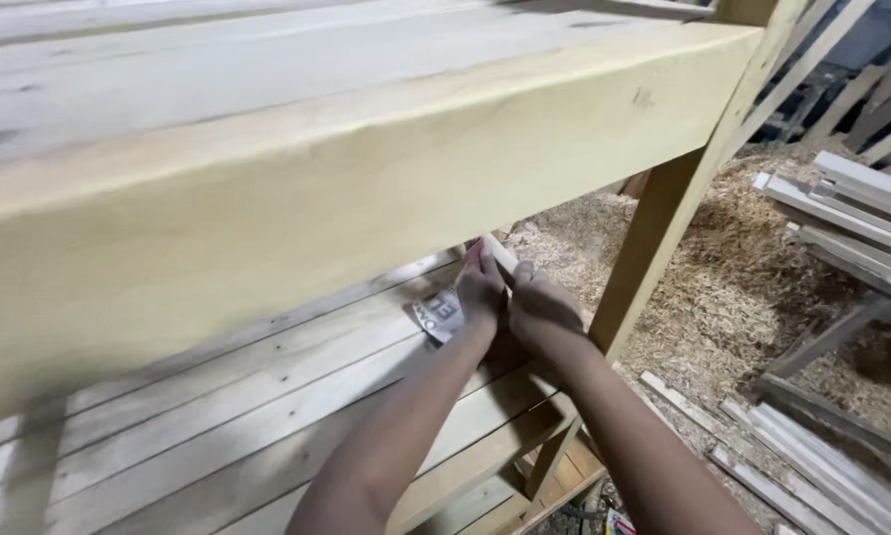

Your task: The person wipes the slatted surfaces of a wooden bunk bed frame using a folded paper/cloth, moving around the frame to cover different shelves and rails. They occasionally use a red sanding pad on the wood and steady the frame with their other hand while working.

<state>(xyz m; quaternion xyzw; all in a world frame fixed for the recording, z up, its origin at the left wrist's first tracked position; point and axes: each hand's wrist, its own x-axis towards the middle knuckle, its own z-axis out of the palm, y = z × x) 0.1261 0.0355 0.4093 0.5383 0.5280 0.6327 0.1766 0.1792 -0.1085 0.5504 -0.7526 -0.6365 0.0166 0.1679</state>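
Observation:
Both my arms reach under the top board (366, 168) of a pale wooden frame. My left hand (481, 289) grips a piece of sandpaper (439, 317) with a printed grey back, pressed near a narrow wooden strip (498, 253). My right hand (542, 309) is closed right beside it, against the same strip, next to the upright leg (653, 238). The fingertips of both hands are hidden under the top board.
A lower shelf of planks (227, 416) lies beneath my arms. Wood shavings (733, 287) cover the floor on the right. Loose slats (841, 208) lie stacked at far right, with more strips (812, 466) on the floor.

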